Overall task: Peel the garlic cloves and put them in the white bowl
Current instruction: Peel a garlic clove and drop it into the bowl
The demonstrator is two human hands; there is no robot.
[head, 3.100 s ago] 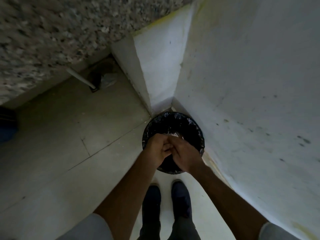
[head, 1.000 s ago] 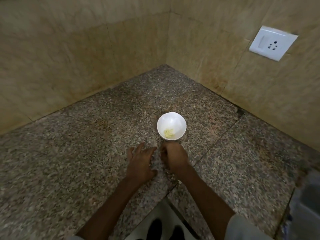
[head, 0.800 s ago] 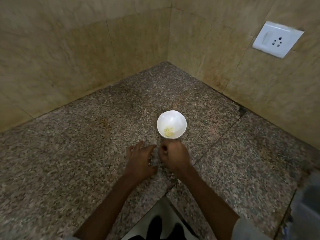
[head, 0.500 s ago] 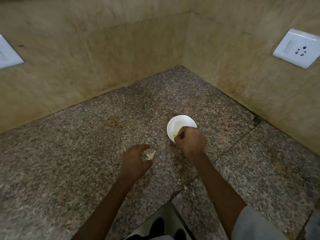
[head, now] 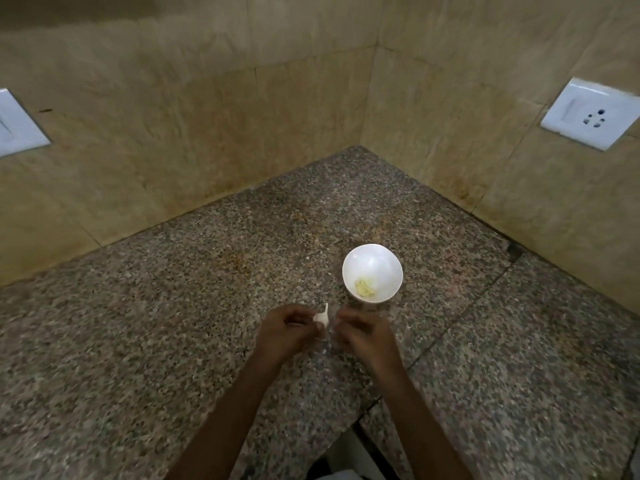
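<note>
A small white bowl [head: 372, 278] stands on the speckled granite counter [head: 173, 323], with a few pale yellow peeled garlic cloves [head: 364, 287] inside. Just in front of it, my left hand [head: 285, 330] pinches a white unpeeled garlic piece [head: 320, 317] with a pointed tip sticking up. My right hand [head: 363, 336] hovers right beside it, fingers curled, a small gap away from the garlic; I cannot tell whether it holds anything.
The counter runs into a corner of tan tiled walls [head: 242, 133]. White switch plates sit on the left wall [head: 17, 124] and the right wall [head: 594, 114]. The counter's front edge notches in below my arms [head: 349, 441].
I went from the black bin on the floor to the counter. My right hand reached over the bowl, then pulled back beside my left hand, which now holds the garlic up.
</note>
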